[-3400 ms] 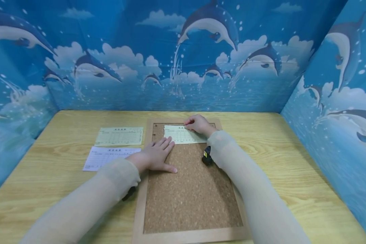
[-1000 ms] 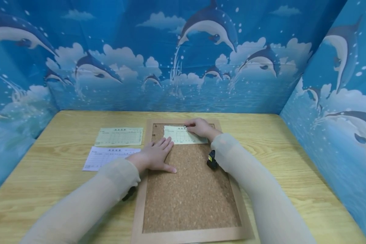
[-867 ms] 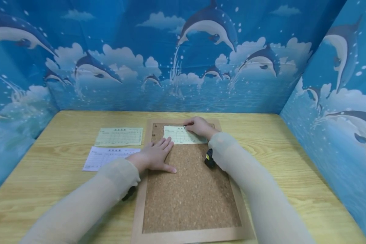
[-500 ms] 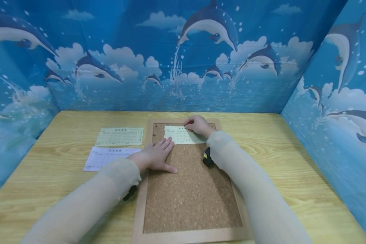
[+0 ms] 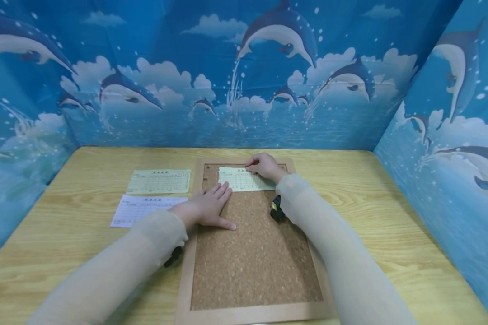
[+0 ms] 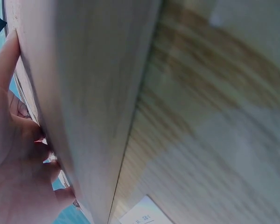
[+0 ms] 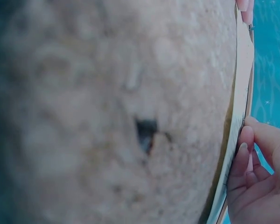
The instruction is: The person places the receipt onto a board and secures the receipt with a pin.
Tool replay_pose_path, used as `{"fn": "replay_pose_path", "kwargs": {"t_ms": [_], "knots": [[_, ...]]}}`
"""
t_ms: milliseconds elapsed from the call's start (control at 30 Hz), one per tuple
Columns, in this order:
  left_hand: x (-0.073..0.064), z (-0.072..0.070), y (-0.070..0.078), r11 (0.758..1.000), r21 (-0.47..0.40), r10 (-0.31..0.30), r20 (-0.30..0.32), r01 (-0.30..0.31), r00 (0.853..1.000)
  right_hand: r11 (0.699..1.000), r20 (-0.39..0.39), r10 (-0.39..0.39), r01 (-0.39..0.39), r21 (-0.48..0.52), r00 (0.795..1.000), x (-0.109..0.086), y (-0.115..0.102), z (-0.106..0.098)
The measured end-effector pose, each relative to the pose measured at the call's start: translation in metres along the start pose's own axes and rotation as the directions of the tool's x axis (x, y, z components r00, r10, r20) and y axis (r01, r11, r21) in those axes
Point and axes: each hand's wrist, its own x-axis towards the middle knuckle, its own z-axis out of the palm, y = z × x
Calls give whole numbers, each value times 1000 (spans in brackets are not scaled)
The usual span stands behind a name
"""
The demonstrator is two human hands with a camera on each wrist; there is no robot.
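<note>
A framed cork board lies on the table, with a pale green printed form across its upper part. My left hand rests on the board with fingers spread, fingertips at the form's lower left corner. At the form's top edge my right hand pinches a small pin between thumb and forefinger. The fingertips hide most of it; the right wrist view shows a thin dark sliver of the pin at the paper. The left wrist view shows the board's wooden frame close up, beside the left hand.
Left of the board, a second green form lies on the wooden table above a white form, which the left forearm partly covers. A blue dolphin-print curtain stands behind the table and along its sides.
About a second ago a shiny dot showed at the right fingertips; now it is covered. The right wrist has shifted slightly left and up. The left hand and papers have stayed put.
</note>
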Motion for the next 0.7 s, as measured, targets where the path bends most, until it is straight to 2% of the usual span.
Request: {"fn": "replay_pose_path", "kwargs": {"t_ms": [700], "knots": [[1, -1, 0, 1000, 0, 0, 2, 0, 1000, 1000, -10, 6, -6, -27, 1000, 0, -1, 0]]}}
